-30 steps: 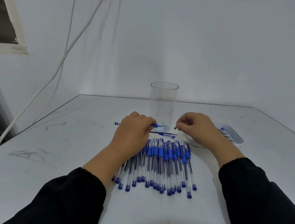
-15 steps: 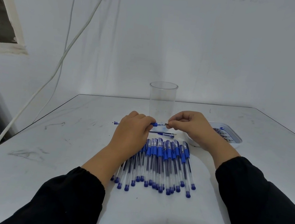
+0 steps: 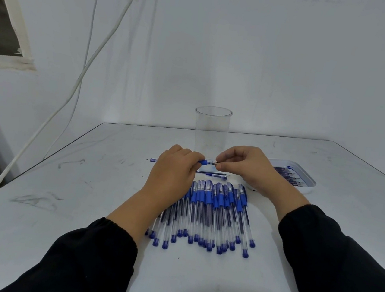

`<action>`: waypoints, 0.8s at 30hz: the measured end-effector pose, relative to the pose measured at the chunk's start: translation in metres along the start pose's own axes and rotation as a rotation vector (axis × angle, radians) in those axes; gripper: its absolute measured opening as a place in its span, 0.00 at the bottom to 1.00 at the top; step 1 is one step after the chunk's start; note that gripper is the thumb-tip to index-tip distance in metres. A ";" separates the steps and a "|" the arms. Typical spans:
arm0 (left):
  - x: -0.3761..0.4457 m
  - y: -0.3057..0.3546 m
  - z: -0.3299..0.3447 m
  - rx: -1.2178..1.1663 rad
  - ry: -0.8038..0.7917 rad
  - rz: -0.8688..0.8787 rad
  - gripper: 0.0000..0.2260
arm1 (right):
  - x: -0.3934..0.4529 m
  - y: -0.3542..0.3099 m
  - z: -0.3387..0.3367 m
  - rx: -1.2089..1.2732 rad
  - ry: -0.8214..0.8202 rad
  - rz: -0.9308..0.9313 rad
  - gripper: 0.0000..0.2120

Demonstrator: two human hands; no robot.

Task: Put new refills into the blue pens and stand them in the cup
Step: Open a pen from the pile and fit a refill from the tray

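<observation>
My left hand [image 3: 173, 172] grips a blue pen [image 3: 205, 162] that lies level, its blue end cap poking out to the left. My right hand [image 3: 247, 168] pinches the pen's tip end right beside my left fingers. A clear plastic cup [image 3: 211, 128] stands upright just behind both hands, with nothing inside. Several blue pens [image 3: 212, 211] lie side by side in a row on the table below my hands. A loose refill [image 3: 217, 173] and a small blue part lie between the row and my hands.
A white tray [image 3: 303, 181] with several refills sits to the right, partly behind my right hand. The white table [image 3: 83, 193] ends at its left edge, where white cables [image 3: 72, 87] hang down the wall.
My right hand has moved left from near the tray and now pinches the tip end of the pen that my left hand holds.
</observation>
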State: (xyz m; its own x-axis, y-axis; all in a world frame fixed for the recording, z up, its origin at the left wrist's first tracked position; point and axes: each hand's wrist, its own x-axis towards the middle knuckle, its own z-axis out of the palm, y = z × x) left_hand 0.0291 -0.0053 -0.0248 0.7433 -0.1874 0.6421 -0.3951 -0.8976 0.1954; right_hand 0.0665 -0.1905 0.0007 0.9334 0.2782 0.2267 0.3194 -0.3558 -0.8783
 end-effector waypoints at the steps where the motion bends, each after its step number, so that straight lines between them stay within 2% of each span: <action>1: 0.000 0.000 0.000 -0.002 0.001 0.003 0.11 | 0.000 0.000 0.001 0.005 -0.012 0.001 0.07; 4: 0.000 0.001 0.000 -0.001 0.011 0.012 0.11 | 0.000 -0.001 0.002 0.004 -0.023 0.000 0.06; 7: 0.000 -0.001 0.001 -0.003 0.030 0.015 0.11 | 0.000 -0.001 0.005 -0.017 -0.040 0.003 0.01; 15: 0.000 -0.001 0.003 -0.013 0.091 0.088 0.08 | -0.001 -0.003 0.010 -0.068 -0.036 0.009 0.17; 19: -0.001 0.000 0.002 -0.013 0.111 0.099 0.08 | 0.001 0.000 0.007 -0.050 -0.113 -0.014 0.07; 24: -0.001 0.000 0.001 -0.024 0.123 0.103 0.08 | 0.002 0.001 0.007 -0.055 -0.110 -0.035 0.04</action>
State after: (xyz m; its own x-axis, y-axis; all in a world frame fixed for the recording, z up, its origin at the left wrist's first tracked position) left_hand 0.0291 -0.0059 -0.0260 0.6269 -0.2265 0.7454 -0.4797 -0.8662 0.1402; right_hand 0.0673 -0.1847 -0.0030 0.8988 0.3867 0.2067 0.3630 -0.3917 -0.8454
